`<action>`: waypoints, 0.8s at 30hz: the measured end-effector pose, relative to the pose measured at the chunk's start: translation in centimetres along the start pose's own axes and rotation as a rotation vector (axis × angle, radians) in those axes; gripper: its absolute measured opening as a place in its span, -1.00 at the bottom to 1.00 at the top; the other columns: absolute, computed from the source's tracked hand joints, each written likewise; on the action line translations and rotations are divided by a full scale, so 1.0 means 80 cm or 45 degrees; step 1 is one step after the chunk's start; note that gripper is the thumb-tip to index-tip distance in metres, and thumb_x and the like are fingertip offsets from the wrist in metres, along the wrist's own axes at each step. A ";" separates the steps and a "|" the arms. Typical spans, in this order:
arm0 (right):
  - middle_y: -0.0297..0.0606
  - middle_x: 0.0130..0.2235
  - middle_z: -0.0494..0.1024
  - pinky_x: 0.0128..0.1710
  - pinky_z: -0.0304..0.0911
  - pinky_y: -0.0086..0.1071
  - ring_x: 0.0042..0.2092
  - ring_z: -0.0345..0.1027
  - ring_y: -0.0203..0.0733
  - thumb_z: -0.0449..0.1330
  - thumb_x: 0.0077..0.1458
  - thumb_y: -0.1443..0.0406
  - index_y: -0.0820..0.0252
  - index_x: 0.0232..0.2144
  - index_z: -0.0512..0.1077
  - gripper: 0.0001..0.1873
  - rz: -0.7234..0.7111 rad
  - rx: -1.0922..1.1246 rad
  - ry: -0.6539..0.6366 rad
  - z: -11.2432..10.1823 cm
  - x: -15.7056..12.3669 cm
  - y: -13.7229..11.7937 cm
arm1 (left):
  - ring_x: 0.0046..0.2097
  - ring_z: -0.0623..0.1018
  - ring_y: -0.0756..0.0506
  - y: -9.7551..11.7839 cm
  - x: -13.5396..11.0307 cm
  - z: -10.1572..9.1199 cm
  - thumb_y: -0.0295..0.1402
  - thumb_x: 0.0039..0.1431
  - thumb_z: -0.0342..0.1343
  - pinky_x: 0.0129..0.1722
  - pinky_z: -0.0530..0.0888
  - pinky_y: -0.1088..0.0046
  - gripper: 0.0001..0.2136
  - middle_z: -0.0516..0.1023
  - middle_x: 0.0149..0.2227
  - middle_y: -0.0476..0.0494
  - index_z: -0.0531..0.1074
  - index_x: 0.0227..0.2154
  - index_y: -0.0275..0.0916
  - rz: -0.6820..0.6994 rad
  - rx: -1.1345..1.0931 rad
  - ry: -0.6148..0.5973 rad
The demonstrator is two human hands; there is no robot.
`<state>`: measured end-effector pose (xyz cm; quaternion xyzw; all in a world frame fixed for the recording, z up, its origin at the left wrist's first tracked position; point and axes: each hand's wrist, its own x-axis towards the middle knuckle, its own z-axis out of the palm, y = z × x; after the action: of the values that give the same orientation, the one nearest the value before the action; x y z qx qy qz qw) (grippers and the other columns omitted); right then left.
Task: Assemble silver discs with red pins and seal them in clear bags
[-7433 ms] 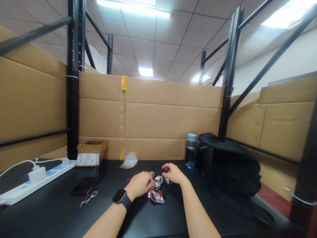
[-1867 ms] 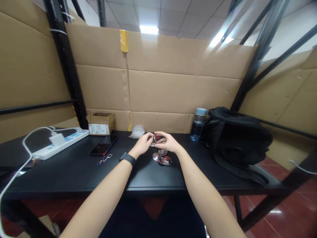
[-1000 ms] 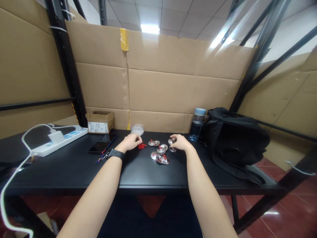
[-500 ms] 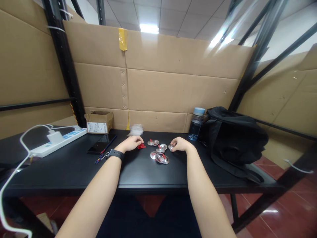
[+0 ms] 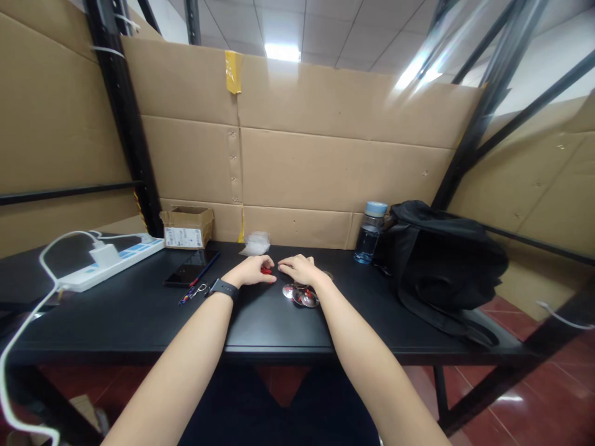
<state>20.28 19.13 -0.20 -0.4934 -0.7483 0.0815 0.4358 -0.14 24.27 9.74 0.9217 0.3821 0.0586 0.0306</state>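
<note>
Several small shiny metal finger cymbals (image 5: 309,300) with red loops lie in a cluster on the black table. My right hand (image 5: 298,270) is over the far part of the cluster, fingers stretched out to the left, and hides some of the cymbals. Another cymbal edge (image 5: 329,275) shows just past my right wrist. Left of the cluster, my left hand (image 5: 253,271) is beside a small bundle of red cord (image 5: 265,271), its thumb and fingers apart. The two hands face each other with a narrow gap between the fingertips.
To the left are a phone (image 5: 193,267), a keychain (image 5: 193,292), a small cardboard box (image 5: 187,228) and a white power strip (image 5: 111,265). Behind my left hand lies a clear plastic bag (image 5: 256,243). A water bottle (image 5: 369,233) and black backpack (image 5: 449,263) stand to the right.
My right hand has let go of the cymbal at the right and moved left over the cluster. My left hand's thumb has spread away from its fingers.
</note>
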 end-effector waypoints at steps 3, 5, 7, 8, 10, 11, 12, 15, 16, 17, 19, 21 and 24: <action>-0.28 -0.02 0.66 0.11 0.17 -0.04 0.07 0.45 0.03 0.05 0.37 0.14 -0.06 -0.14 0.63 -0.66 0.011 0.072 0.037 0.003 0.002 0.001 | -0.15 0.62 -0.20 -0.004 0.002 0.000 -0.11 -0.06 0.32 -0.12 0.51 0.33 -0.56 0.64 -0.16 -0.19 0.49 -0.14 -0.22 -0.015 0.003 -0.029; -0.28 0.02 0.65 0.10 0.24 -0.17 0.08 0.48 -0.03 0.08 0.35 0.21 0.00 -0.14 0.64 -0.69 0.004 0.200 0.147 0.004 0.001 0.005 | -0.15 0.63 -0.20 -0.007 0.003 -0.001 -0.18 -0.03 0.29 -0.11 0.51 0.32 -0.64 0.65 -0.19 -0.17 0.49 -0.17 -0.21 -0.002 -0.007 -0.054; -0.25 0.04 0.64 0.08 0.30 -0.29 0.06 0.50 -0.10 0.12 0.30 0.29 0.07 -0.11 0.64 -0.72 0.005 0.350 0.278 0.003 -0.001 0.011 | -0.13 0.63 -0.20 -0.010 0.003 -0.002 -0.24 -0.03 0.26 -0.09 0.52 0.31 -0.67 0.66 -0.20 -0.17 0.48 -0.17 -0.22 0.019 -0.041 -0.071; -0.23 0.02 0.65 0.07 0.32 -0.33 0.04 0.52 -0.12 0.14 0.27 0.34 0.10 -0.10 0.64 -0.72 0.015 0.415 0.340 0.002 -0.002 0.013 | -0.14 0.64 -0.19 -0.011 0.004 -0.001 -0.26 -0.02 0.25 -0.08 0.52 0.31 -0.67 0.66 -0.20 -0.17 0.47 -0.16 -0.22 0.024 -0.067 -0.075; -0.21 -0.02 0.67 0.03 0.37 -0.35 -0.04 0.56 -0.15 0.16 0.20 0.41 0.15 -0.09 0.63 -0.69 0.053 0.515 0.458 -0.001 -0.005 0.018 | -0.15 0.64 -0.19 -0.011 0.003 -0.001 -0.28 -0.01 0.22 -0.09 0.53 0.30 -0.64 0.66 -0.20 -0.18 0.44 -0.11 -0.23 0.028 -0.117 -0.083; -0.20 -0.05 0.68 0.00 0.40 -0.34 -0.09 0.58 -0.15 0.17 0.17 0.44 0.17 -0.08 0.62 -0.67 0.081 0.551 0.506 -0.003 -0.007 0.021 | -0.15 0.64 -0.19 -0.010 0.003 0.000 -0.27 0.01 0.22 -0.08 0.53 0.30 -0.63 0.66 -0.19 -0.19 0.44 -0.09 -0.23 0.031 -0.124 -0.075; -0.20 -0.11 0.69 -0.04 0.43 -0.34 -0.15 0.59 -0.15 0.18 0.13 0.47 0.19 -0.07 0.62 -0.65 0.109 0.583 0.534 -0.005 -0.009 0.023 | -0.13 0.64 -0.20 -0.009 0.003 0.000 -0.25 0.02 0.22 -0.07 0.53 0.29 -0.63 0.65 -0.17 -0.20 0.44 -0.09 -0.24 0.033 -0.104 -0.049; -0.21 -0.29 0.70 -0.18 0.49 -0.33 -0.31 0.60 -0.15 0.22 0.07 0.49 0.23 -0.04 0.60 -0.61 0.176 0.683 0.495 -0.007 -0.014 0.027 | -0.05 0.61 -0.23 0.000 0.002 -0.001 -0.18 0.07 0.23 0.01 0.49 0.24 -0.66 0.64 -0.08 -0.22 0.50 -0.12 -0.22 0.025 0.055 0.141; -0.21 -0.30 0.70 -0.21 0.49 -0.33 -0.33 0.61 -0.14 0.24 0.06 0.48 0.24 -0.03 0.59 -0.60 0.187 0.725 0.463 -0.006 -0.015 0.028 | -0.04 0.60 -0.23 0.004 0.002 -0.002 -0.18 0.09 0.22 0.03 0.48 0.24 -0.69 0.64 -0.08 -0.21 0.52 -0.14 -0.21 0.026 0.092 0.216; -0.19 -0.27 0.70 -0.23 0.50 -0.34 -0.33 0.61 -0.15 0.27 0.04 0.47 0.24 -0.02 0.58 -0.59 0.190 0.767 0.436 -0.005 -0.015 0.028 | -0.04 0.60 -0.23 0.009 0.002 -0.002 -0.18 0.13 0.19 0.02 0.48 0.24 -0.72 0.64 -0.09 -0.19 0.54 -0.16 -0.21 0.037 0.102 0.279; -0.14 -0.14 0.69 -0.23 0.51 -0.35 -0.30 0.62 -0.16 0.32 0.01 0.47 0.24 -0.02 0.58 -0.57 0.171 0.838 0.418 -0.001 -0.015 0.027 | -0.08 0.61 -0.20 0.020 0.003 -0.001 -0.20 0.19 0.14 -0.01 0.48 0.29 -0.75 0.66 -0.14 -0.16 0.56 -0.18 -0.21 0.101 0.053 0.342; -0.12 -0.10 0.68 -0.20 0.51 -0.35 -0.27 0.63 -0.15 0.33 0.01 0.45 0.24 -0.07 0.60 -0.63 0.142 0.888 0.410 0.002 -0.014 0.025 | -0.10 0.62 -0.17 0.031 0.003 0.002 -0.21 0.21 0.12 -0.04 0.48 0.33 -0.76 0.67 -0.16 -0.14 0.57 -0.18 -0.20 0.189 -0.002 0.326; -0.17 -0.29 0.70 -0.17 0.50 -0.32 -0.25 0.62 -0.11 0.30 0.08 0.39 0.24 -0.20 0.65 -0.80 0.125 0.872 0.349 0.005 -0.013 0.020 | -0.14 0.63 -0.16 0.041 0.004 0.011 -0.27 0.22 0.11 -0.09 0.49 0.36 -0.79 0.68 -0.18 -0.11 0.58 -0.18 -0.19 0.237 0.007 0.232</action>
<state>21.23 19.21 -1.92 -0.3606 -0.5880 0.2810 0.6672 2.50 22.16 9.19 0.9442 0.2961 0.1437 -0.0124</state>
